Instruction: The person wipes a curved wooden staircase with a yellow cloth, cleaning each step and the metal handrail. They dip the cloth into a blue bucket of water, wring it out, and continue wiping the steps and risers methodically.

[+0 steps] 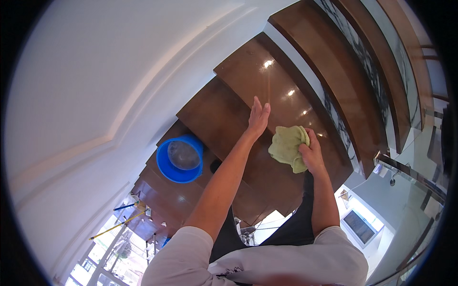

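A folded yellow-green cloth [287, 146] hangs from my right hand [313, 153], pinched between thumb and fingers over the brown stair treads. My left hand [259, 118] reaches forward with fingers extended and the thumb apart, holding nothing. Beneath and ahead of it lies a glossy brown tread [257, 68] with bright light reflections. To the left of my left forearm stands a blue plastic bucket [179, 178] on a lower tread, with cloudy, foamy water [183, 154] inside.
A white wall [143, 82] with moulding borders the stairs on the left. Higher steps with marble-patterned risers [334, 111] curve up at the upper right. A glass balustrade with a metal rail [408, 175] stands on the right. Long-handled tools [118, 225] are below left.
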